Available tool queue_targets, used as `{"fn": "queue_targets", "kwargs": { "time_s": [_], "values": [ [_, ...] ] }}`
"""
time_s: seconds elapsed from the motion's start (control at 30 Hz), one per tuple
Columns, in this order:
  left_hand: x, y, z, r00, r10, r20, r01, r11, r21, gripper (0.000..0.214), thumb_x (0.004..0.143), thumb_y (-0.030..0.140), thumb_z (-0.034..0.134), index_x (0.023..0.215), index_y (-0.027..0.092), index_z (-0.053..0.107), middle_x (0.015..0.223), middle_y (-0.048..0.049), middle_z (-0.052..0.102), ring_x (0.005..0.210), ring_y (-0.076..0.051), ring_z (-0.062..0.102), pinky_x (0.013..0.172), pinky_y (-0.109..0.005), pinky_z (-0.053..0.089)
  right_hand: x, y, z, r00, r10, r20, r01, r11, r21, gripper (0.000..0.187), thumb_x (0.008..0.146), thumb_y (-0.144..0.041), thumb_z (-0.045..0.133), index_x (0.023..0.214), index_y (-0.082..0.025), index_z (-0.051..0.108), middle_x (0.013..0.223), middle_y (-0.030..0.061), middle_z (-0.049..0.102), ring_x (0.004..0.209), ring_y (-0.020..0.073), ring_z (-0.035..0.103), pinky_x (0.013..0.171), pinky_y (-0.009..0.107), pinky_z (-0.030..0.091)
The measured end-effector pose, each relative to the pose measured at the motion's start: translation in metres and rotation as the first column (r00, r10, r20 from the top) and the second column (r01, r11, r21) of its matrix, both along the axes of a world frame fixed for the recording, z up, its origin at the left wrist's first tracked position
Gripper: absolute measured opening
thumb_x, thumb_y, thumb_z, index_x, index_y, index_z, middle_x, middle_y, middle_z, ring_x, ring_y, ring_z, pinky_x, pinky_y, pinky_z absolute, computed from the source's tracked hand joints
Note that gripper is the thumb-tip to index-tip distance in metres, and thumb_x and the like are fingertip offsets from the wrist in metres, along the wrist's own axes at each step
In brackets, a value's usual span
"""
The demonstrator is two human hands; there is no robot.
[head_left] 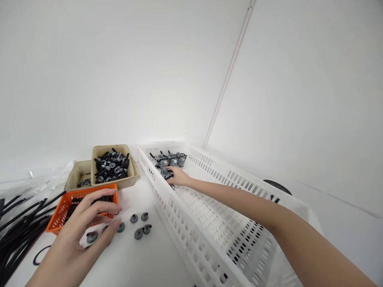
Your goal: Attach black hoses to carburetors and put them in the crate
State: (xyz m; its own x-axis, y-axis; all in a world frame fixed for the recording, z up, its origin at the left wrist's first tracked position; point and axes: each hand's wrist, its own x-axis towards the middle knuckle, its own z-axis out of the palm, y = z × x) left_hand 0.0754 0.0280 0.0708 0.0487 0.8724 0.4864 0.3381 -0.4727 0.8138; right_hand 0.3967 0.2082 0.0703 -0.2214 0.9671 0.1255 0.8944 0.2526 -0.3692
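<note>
Head view: right hand's grip [179,176] curled around one gray part [165,173] — half hidden, far left in the white crate [176,211]; left hand's grip [73,235] loosely parted, empty — covering some gray caps [138,234], four clear.

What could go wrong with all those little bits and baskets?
The left hand might knock the loose grey pieces on the table, and they could scatter. The part at the right hand could bump the other parts bunched in the white basket. The heaped tan tray overlaps another tray, so it might tip if bumped.
</note>
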Motion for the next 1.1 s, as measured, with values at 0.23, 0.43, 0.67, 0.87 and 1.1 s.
{"fn": "queue_targets", "kwargs": {
  "time_s": [0.23,0.43,0.67,0.87,1.1],
  "values": [
    [-0.003,0.002,0.005,0.998,-0.031,-0.048,0.032,0.999,0.027,0.026,0.080,0.051,0.062,0.090,0.027,0.067,0.125,-0.0073,0.059,0.082,-0.019,0.070,0.068,-0.028,0.062,-0.031,0.032,0.000,0.986,-0.164,-0.015,0.165,0.983,0.078,0.070,0.068,-0.033,0.074,0.131,-0.011,0.052,0.130,0.0166,0.061,0.119,0.0318,0.059,0.097,0.037,0.048],
    [-0.007,0.006,0.010,0.997,-0.031,-0.074,0.033,0.999,0.036,0.022,0.081,0.048,0.061,0.088,0.028,0.067,0.120,-0.0069,0.062,0.077,-0.018,0.070,0.062,-0.025,0.061,-0.056,0.063,0.001,0.974,-0.222,-0.044,0.226,0.970,0.092,0.071,0.066,-0.030,0.075,0.131,-0.012,0.052,0.129,0.0171,0.062,0.117,0.0307,0.060,0.094,0.036,0.050],
    [-0.006,0.008,0.013,0.994,-0.001,-0.108,0.006,0.999,0.048,0.020,0.083,0.046,0.058,0.083,0.028,0.066,0.116,-0.0051,0.063,0.077,-0.016,0.068,0.063,-0.024,0.059,-0.064,0.060,0.004,0.969,-0.224,-0.099,0.233,0.969,0.087,0.068,0.065,-0.024,0.075,0.128,-0.011,0.054,0.126,0.0167,0.064,0.111,0.0292,0.064,0.094,0.034,0.050],
    [-0.003,0.007,0.011,0.992,-0.015,-0.123,0.018,1.000,0.017,0.023,0.081,0.050,0.059,0.082,0.029,0.066,0.114,-0.0032,0.063,0.075,-0.016,0.067,0.060,-0.024,0.057,-0.039,0.042,0.030,0.937,-0.295,-0.189,0.328,0.927,0.182,0.065,0.070,-0.029,0.073,0.129,-0.012,0.053,0.127,0.0156,0.062,0.119,0.0288,0.058,0.100,0.036,0.045],
    [0.005,0.008,0.001,0.996,-0.093,0.010,0.094,0.993,-0.067,0.025,0.079,0.051,0.062,0.088,0.028,0.066,0.118,-0.0056,0.061,0.099,-0.023,0.064,0.078,-0.030,0.058,-0.053,-0.023,0.086,0.710,-0.120,-0.694,0.386,0.891,0.240,0.060,0.066,-0.034,0.076,0.120,-0.013,0.057,0.122,0.0124,0.064,0.112,0.0245,0.061,0.097,0.036,0.046]
  ]
}}
